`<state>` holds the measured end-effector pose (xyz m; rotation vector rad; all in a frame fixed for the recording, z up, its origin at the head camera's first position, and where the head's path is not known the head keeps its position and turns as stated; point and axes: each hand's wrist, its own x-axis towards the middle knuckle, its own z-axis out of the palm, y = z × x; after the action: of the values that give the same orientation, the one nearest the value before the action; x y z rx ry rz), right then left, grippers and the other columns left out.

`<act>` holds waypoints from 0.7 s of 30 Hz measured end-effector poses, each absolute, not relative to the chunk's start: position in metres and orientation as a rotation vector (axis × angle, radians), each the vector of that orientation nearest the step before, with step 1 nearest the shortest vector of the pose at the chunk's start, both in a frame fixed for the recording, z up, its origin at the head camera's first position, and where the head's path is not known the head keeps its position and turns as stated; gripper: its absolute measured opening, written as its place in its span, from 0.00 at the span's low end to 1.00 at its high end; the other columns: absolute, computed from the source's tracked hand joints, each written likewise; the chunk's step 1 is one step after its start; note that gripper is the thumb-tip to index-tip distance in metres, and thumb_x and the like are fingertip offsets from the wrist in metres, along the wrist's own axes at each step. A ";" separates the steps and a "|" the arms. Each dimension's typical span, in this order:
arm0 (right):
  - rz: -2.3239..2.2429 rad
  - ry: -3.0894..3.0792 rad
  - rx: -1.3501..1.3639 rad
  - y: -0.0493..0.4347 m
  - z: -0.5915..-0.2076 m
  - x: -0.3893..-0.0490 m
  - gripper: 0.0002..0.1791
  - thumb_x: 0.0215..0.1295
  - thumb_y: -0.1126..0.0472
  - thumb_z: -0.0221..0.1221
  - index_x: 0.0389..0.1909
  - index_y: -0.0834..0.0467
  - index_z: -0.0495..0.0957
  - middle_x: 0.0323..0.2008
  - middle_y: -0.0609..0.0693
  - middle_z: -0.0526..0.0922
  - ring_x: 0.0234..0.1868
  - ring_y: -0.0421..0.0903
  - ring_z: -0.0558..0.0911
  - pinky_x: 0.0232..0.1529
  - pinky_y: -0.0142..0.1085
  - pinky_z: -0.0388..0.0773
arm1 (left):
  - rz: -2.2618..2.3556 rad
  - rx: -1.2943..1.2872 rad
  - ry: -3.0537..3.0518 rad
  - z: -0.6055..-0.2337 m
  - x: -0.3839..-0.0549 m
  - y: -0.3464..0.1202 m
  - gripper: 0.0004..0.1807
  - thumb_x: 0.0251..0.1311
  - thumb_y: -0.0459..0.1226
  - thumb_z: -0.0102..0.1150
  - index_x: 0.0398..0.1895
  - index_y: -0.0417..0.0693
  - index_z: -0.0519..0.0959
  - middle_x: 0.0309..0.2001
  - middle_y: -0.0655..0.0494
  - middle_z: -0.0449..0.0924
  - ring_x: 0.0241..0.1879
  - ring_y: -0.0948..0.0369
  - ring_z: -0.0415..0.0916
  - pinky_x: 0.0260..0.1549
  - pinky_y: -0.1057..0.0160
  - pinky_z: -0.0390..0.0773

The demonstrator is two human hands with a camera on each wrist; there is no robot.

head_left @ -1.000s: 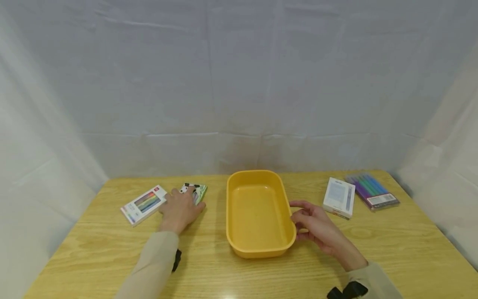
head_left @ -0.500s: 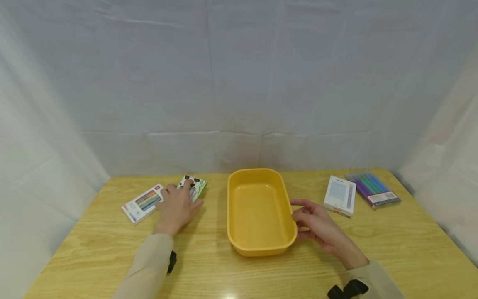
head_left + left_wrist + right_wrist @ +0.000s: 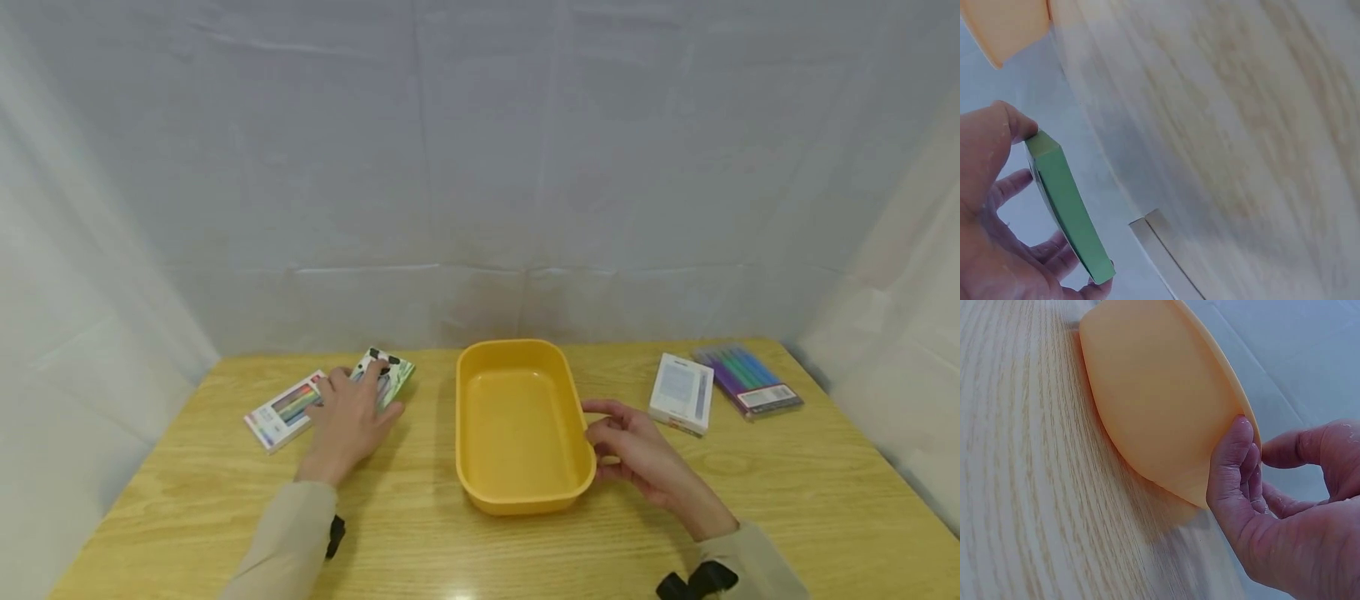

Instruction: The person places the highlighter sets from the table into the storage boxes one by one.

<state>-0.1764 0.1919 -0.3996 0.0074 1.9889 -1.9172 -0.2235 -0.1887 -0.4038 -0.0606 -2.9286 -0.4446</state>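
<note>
My left hand (image 3: 350, 417) grips a small flat box (image 3: 395, 377) with a black-and-white cow pattern on its face. In the left wrist view the green edge of this box (image 3: 1075, 209) shows between my thumb and fingers. The fingers cover part of its face in the head view. At the middle of the table stands a yellow plastic basin (image 3: 525, 505) with nothing in it. My right hand (image 3: 643, 454) holds the basin's right side, with curled fingers against the outer wall and fingertips right at the rim, as the right wrist view shows too.
A white box of coloured pens (image 3: 273, 425) lies left of my left hand, partly overlapped by it. To the right lie a white box (image 3: 681, 393) and a clear pack of purple, green and blue pens (image 3: 750, 379). White cloth (image 3: 480, 208) hangs behind the wooden table (image 3: 465, 558).
My left hand has drawn slightly left and towards me, and the cow-patterned box has tilted up in its grip, showing more of its face. The right hand and basin stay nearly still.
</note>
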 end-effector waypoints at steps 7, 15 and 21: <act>-1.920 1.987 0.012 0.191 -0.399 -0.176 0.33 0.70 0.63 0.53 0.74 0.65 0.58 0.38 0.49 0.80 0.34 0.42 0.82 0.33 0.33 0.85 | -0.448 -0.165 -2.850 -0.397 -0.218 -0.186 0.35 0.65 0.51 0.62 0.72 0.56 0.64 0.65 0.22 0.60 0.61 0.28 0.59 0.44 0.22 0.70; -1.918 1.996 0.022 0.190 -0.399 -0.176 0.33 0.70 0.64 0.53 0.74 0.64 0.59 0.37 0.48 0.79 0.33 0.42 0.81 0.31 0.32 0.84 | -0.423 -0.267 -2.793 -0.387 -0.212 -0.180 0.34 0.63 0.51 0.59 0.72 0.59 0.65 0.66 0.26 0.61 0.59 0.31 0.61 0.39 0.27 0.72; -1.922 2.002 0.027 0.190 -0.399 -0.176 0.33 0.69 0.64 0.53 0.74 0.64 0.59 0.37 0.48 0.79 0.32 0.42 0.81 0.31 0.32 0.83 | -0.395 -0.318 -2.761 -0.377 -0.205 -0.171 0.34 0.62 0.51 0.61 0.72 0.60 0.66 0.66 0.30 0.63 0.58 0.31 0.64 0.38 0.27 0.72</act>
<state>-0.1755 0.1895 -0.3990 0.0267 2.0017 -1.9221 -0.2052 -0.1712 -0.3766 -0.3181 -2.7606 -0.3951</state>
